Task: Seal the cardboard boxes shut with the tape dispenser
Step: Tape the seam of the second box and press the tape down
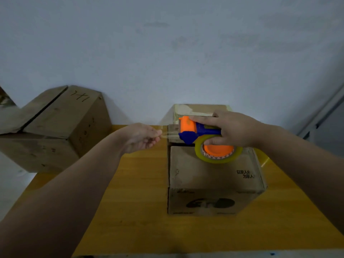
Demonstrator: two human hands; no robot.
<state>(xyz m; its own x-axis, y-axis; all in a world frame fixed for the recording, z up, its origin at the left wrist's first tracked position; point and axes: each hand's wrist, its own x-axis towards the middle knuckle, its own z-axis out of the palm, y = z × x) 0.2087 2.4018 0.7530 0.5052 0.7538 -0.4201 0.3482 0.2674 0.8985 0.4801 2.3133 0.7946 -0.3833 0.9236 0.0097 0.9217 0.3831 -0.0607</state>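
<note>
A small cardboard box [210, 175] stands on the yellow table [137, 202], its top flaps closed with a seam across. Above its far half my right hand [234, 129] grips an orange and blue tape dispenser [195, 131] carrying a roll of clear yellowish tape [217, 153]. My left hand [143, 136], just left of the box, pinches the free end of the tape strip [169, 134] pulled out from the dispenser's nose. Behind this box stands another box [199, 109], with tape on its top.
A large cardboard box [55, 127] with handwriting on its top sits left of the table against the pale wall. A grey door frame [323, 116] runs along the right. The table's near edge [167, 255] lies at the bottom.
</note>
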